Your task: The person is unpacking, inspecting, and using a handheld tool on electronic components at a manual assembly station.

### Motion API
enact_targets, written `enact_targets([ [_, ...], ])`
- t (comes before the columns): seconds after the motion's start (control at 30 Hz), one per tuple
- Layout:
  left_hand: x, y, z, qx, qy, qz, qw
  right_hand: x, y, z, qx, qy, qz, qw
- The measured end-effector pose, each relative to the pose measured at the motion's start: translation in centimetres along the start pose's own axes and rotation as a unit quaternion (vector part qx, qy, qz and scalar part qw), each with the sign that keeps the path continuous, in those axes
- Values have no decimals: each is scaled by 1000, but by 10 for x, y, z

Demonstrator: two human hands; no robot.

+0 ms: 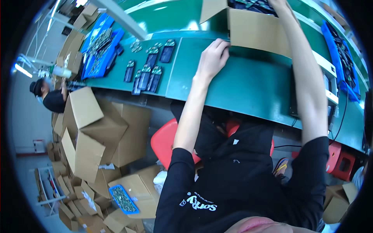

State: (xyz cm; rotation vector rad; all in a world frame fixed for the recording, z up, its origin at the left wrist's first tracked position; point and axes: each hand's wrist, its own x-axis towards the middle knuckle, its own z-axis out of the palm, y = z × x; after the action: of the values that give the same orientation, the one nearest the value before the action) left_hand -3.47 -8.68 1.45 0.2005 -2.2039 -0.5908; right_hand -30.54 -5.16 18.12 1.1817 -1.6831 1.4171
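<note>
Over on the left, dark modules [144,80] cluster on the green table [248,85], and a metal post [123,19] slants down behind them. Here's the cardboard box [258,33], straight ahead on the table, its right end crossed by the right forearm, with dark parts [252,5] packed inside. The right hand [278,3] is at its opening, cut by the frame, so its grip can't be told. The left hand [214,56] curls, fingers together, beside the near corner; contact is unclear. Green boards fill the left-hand blue bin [101,73].
</note>
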Motion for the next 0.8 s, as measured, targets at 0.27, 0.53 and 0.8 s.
enact_targets([
  [0.27, -52, -7, -155, 199, 76, -56, 975, -43, -8, 38, -156, -262, 30, 952],
  [0.53, -42, -62, -225, 251, -88, -76, 961, -39, -5, 34, -243, -209, 9, 947],
  [0.8, -1, -118, -179, 279, -223, -4, 934, -41, 16, 25, -235, -228, 45, 944],
])
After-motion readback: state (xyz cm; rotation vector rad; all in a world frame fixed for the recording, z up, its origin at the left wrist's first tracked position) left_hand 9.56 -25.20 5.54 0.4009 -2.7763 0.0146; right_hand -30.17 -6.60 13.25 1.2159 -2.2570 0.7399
